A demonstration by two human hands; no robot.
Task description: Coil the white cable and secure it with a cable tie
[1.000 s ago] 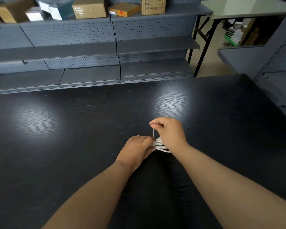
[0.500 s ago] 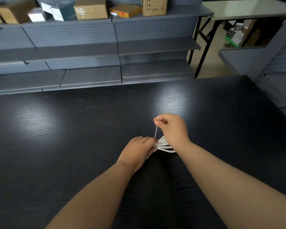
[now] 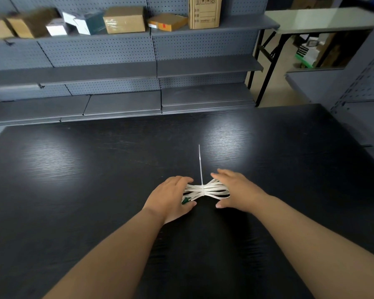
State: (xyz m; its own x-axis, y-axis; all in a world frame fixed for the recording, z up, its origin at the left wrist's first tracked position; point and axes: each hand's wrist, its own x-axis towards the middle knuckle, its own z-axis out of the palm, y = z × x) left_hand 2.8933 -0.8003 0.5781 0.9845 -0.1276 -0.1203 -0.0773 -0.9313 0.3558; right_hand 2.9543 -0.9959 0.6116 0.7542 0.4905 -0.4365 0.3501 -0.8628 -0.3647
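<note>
The white cable (image 3: 213, 188) lies as a flat bundle of several loops on the black table (image 3: 95, 169). A thin white cable tie (image 3: 200, 165) pinches its middle, and the tie's long tail points away from me across the table. My left hand (image 3: 171, 197) covers the bundle's left end, thumb under and fingers over it. A green connector (image 3: 186, 200) peeks out by that thumb. My right hand (image 3: 240, 190) is at the right end with fingers spread, touching the loops without gripping them.
Grey pegboard shelving (image 3: 121, 72) runs along the table's far edge, with cardboard boxes (image 3: 124, 19) on its top shelf. A folding table (image 3: 320, 19) stands at the back right. More grey shelving (image 3: 367, 87) borders the right side.
My right hand has let go of the tie's tail and moved to the bundle's right end. The tail now lies free, and the cinched bundle shows between my hands.
</note>
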